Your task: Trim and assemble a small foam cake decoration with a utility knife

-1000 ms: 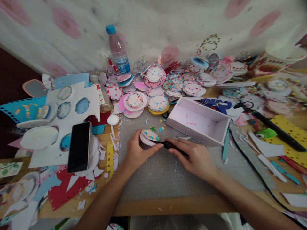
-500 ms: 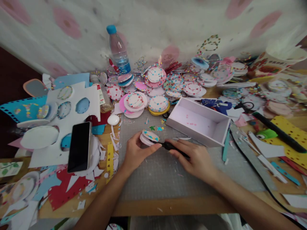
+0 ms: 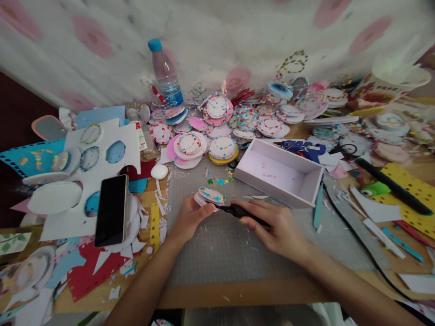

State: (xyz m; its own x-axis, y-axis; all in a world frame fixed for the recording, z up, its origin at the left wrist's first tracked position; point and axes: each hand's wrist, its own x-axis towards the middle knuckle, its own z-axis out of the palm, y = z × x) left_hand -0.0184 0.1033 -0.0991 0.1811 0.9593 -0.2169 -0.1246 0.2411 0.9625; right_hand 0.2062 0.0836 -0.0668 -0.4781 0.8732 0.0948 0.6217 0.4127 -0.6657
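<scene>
My left hand [image 3: 190, 219] pinches a small layered paper cake [image 3: 211, 194], a white disc ringed with blue and yellow stars, tilted above the grey cutting mat [image 3: 234, 258]. My right hand [image 3: 278, 226] is closed around a slim black-handled tool [image 3: 238, 211]. The tool's narrow dark tip reaches the cake's lower edge beside my left thumb; its exact kind I cannot make out. Just beyond the cake, loose blue, green and yellow stars [image 3: 220, 181] lie on the mat. A white open box [image 3: 282, 171] with a few pink bits inside stands behind my right hand.
Many decorated paper cakes [image 3: 222, 148] crowd the back, with a water bottle [image 3: 167, 74] behind them. To the left lie a phone [image 3: 111, 210] and paper scraps. A blue glue gun [image 3: 301, 147], a teal tool [image 3: 318, 206] and a black cable [image 3: 353, 242] are on the right.
The tool's tip has moved left, to the cake's lower edge near my left thumb. My left hand has tipped the cake slightly. The whole view has shifted a little.
</scene>
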